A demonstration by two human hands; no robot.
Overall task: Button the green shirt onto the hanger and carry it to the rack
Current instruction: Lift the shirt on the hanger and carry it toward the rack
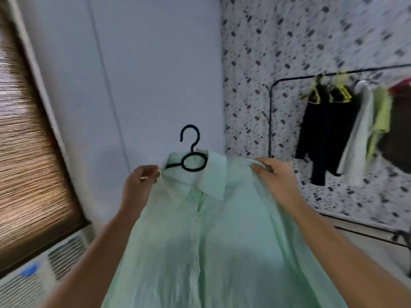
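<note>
Fingers of left hand (140, 181) and right hand (275, 176) pinch green shirt (200, 241) shoulders, hanger (192, 156) between. Keep it level carrying to rack (270, 121), beyond right fingers.

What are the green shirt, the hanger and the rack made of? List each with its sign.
Green shirt: thin woven cloth, perhaps cotton or linen; matte, finely crinkled, hangs limp.
Hanger: probably plastic, black and dull; thick, smoothly moulded hook and ring.
Rack: probably painted metal tube, black; thin rail with a bent corner.

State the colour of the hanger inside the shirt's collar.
Black. The hanger in the green shirt shows clearest in the head view.
</note>
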